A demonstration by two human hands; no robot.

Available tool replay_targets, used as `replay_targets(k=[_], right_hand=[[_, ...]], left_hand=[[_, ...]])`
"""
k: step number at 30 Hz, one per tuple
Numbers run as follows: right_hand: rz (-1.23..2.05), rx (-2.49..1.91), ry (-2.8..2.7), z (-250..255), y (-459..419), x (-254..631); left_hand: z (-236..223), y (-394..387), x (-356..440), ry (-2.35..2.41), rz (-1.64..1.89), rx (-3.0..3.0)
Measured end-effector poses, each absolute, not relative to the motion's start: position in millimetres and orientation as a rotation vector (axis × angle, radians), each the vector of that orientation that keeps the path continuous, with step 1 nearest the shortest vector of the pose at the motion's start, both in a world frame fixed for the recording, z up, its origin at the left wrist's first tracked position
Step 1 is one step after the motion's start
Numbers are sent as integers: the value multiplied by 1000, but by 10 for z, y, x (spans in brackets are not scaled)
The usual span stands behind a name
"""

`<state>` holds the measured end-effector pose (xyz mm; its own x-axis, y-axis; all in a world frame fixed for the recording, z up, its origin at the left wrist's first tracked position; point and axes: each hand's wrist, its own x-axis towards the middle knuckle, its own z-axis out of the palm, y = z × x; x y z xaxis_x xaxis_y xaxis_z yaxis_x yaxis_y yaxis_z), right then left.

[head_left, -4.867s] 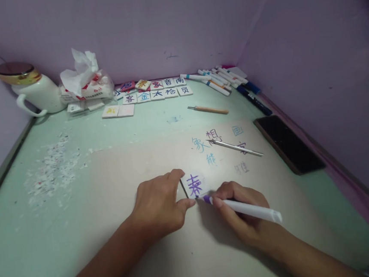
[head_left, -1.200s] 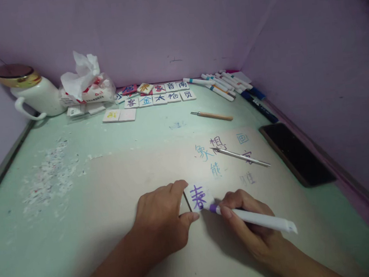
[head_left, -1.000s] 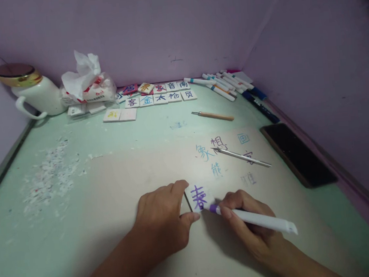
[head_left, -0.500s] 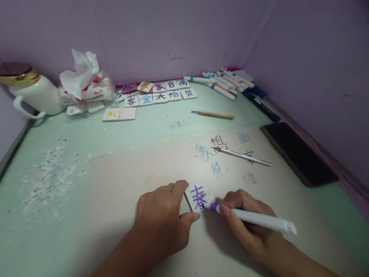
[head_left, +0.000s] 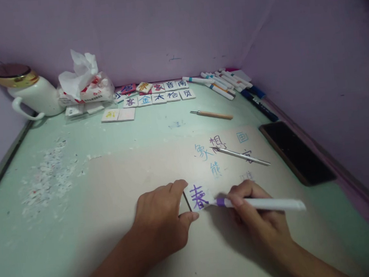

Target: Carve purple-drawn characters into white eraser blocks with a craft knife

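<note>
A small white square tile [head_left: 205, 192] with a purple Chinese character lies on the pale board [head_left: 119, 174]. My left hand [head_left: 163, 215] grips its left side, forefinger at the upper corner and thumb at the lower one. A dark line shows along the tile's left edge. Between the thumb and fingers of my right hand [head_left: 257, 212] is a white marker [head_left: 274, 204] with a purple collar. Its tip points left, close to the tile's right side; whether it touches is unclear. Above the tile, a silver pen-like craft knife [head_left: 240, 156] rests across characters written on the board.
A wooden-handled carving tool [head_left: 213, 115], lettered tiles [head_left: 159, 98] and several markers [head_left: 221, 83] lie toward the back wall. A phone [head_left: 297, 152] is at right. Shavings [head_left: 47, 176], a tissue pack [head_left: 86, 93] and a white mug [head_left: 35, 100] are at left.
My right hand has shifted right and slightly up, drawing the marker tip away from the purple character; the marker now lies flatter. My left hand keeps its hold on the tile.
</note>
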<state>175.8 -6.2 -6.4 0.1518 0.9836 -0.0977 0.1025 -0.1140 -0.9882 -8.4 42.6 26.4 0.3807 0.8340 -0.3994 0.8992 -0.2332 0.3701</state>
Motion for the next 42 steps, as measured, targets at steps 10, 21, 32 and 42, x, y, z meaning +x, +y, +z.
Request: replay_targets(k=[10, 21, 32, 42], right_hand=[[1367, -1180, -525, -14, 180, 1811], [1437, -1116, -501, 21, 249, 1900], [1116, -1340, -1043, -112, 192, 1862], [1274, -1362, -1053, -110, 297, 1849]], left_hand=[[196, 425, -114, 1526, -168, 2131], [203, 401, -70, 1607, -82, 2169], [123, 321, -70, 1602, 94, 2293], [80, 312, -81, 1579, 170, 2288]])
